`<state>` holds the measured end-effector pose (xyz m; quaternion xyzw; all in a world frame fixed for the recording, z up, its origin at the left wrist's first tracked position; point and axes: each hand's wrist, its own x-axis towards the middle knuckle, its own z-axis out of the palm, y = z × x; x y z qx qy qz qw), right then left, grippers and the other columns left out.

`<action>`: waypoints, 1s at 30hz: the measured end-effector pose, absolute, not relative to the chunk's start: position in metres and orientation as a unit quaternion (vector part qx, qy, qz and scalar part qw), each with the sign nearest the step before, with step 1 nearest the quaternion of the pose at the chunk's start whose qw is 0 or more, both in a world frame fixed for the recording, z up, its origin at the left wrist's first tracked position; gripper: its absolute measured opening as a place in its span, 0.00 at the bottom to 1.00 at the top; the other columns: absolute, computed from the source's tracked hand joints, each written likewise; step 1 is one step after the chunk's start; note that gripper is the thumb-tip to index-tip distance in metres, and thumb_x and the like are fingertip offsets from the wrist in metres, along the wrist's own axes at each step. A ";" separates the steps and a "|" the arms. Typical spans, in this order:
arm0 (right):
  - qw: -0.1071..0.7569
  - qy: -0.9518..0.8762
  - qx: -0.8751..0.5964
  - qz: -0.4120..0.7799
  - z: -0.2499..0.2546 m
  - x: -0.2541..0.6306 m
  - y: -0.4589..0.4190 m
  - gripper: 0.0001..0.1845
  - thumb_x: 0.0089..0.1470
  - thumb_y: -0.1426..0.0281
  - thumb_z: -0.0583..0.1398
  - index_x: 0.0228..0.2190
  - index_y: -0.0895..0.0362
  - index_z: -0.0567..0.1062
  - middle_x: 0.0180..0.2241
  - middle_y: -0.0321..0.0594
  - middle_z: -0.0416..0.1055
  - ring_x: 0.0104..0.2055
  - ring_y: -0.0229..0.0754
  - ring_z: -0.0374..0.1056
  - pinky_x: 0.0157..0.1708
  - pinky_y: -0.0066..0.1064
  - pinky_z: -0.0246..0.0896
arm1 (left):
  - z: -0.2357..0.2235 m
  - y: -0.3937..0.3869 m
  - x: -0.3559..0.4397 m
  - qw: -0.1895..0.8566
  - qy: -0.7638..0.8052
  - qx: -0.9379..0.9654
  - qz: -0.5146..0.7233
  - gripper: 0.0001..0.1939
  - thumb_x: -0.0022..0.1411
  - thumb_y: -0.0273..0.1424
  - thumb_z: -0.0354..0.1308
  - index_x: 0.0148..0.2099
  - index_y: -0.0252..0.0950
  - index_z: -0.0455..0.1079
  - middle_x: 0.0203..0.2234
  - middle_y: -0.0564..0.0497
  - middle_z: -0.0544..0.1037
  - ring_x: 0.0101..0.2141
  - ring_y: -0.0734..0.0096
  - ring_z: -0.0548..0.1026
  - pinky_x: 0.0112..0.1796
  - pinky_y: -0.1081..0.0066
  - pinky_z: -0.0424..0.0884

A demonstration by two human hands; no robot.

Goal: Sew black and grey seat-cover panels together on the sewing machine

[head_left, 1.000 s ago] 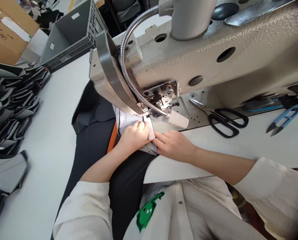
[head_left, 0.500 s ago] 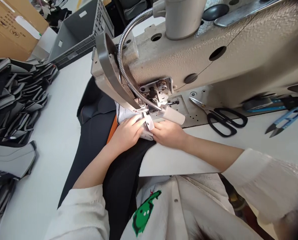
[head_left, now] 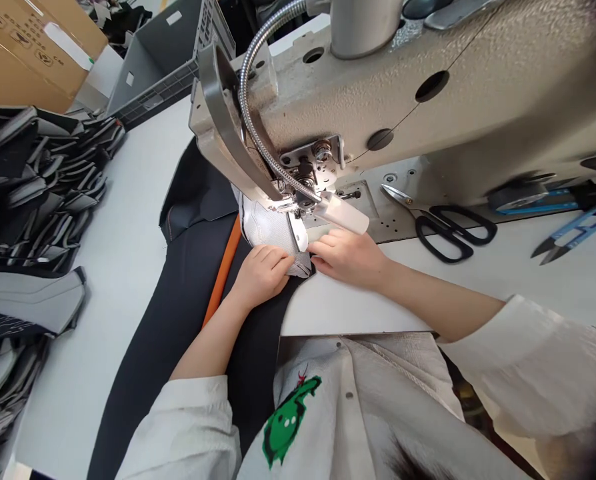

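A grey-white mesh fabric piece (head_left: 265,227) lies under the needle area of a beige industrial sewing machine (head_left: 428,100). My left hand (head_left: 261,275) rests on its near edge, fingers curled and pressed down on the cloth. My right hand (head_left: 351,257) sits beside it on the right, fingertips pinching the piece's edge next to a small white tab (head_left: 298,235). Dark fabric with an orange stripe (head_left: 221,280) runs beneath the mesh piece and off the table toward me.
Black scissors (head_left: 451,230) and blue thread snips (head_left: 575,230) lie on the machine bed to the right. Stacks of dark and grey cut pieces (head_left: 33,193) fill the left side. A grey crate (head_left: 163,53) and a cardboard box (head_left: 33,47) stand at the back left.
Both hands have drawn back slightly toward me from the presser foot. More of the mesh piece shows under the needle. The view has shifted a little.
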<state>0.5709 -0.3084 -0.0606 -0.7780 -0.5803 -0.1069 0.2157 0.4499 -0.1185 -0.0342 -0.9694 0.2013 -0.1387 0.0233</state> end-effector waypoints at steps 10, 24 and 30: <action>0.227 -0.553 -0.791 -0.126 -0.060 0.574 -0.304 0.11 0.61 0.71 0.51 0.33 0.55 0.74 0.30 0.39 0.69 0.34 0.39 0.59 0.29 0.33 0.42 | -0.031 -0.127 0.446 0.082 0.204 -0.966 -0.139 0.10 0.66 0.28 0.49 0.42 0.36 0.72 0.25 0.49 0.74 0.30 0.68 0.72 0.33 0.66 0.66; 0.190 -0.569 -0.791 -0.122 -0.066 0.557 -0.300 0.13 0.60 0.74 0.52 0.35 0.58 0.77 0.22 0.37 0.66 0.25 0.38 0.56 0.26 0.34 0.39 | -0.030 -0.125 0.455 0.062 0.183 -0.971 -0.143 0.10 0.65 0.28 0.49 0.36 0.37 0.72 0.46 0.52 0.78 0.33 0.68 0.71 0.32 0.65 0.60; 0.188 -0.560 -0.804 -0.066 -0.062 0.562 -0.310 0.18 0.62 0.68 0.52 0.50 0.58 0.73 0.26 0.38 0.72 0.29 0.38 0.63 0.26 0.34 0.41 | -0.037 -0.109 0.477 0.045 0.197 -0.961 -0.188 0.05 0.61 0.28 0.54 0.34 0.38 0.71 0.43 0.53 0.80 0.33 0.67 0.71 0.32 0.64 0.59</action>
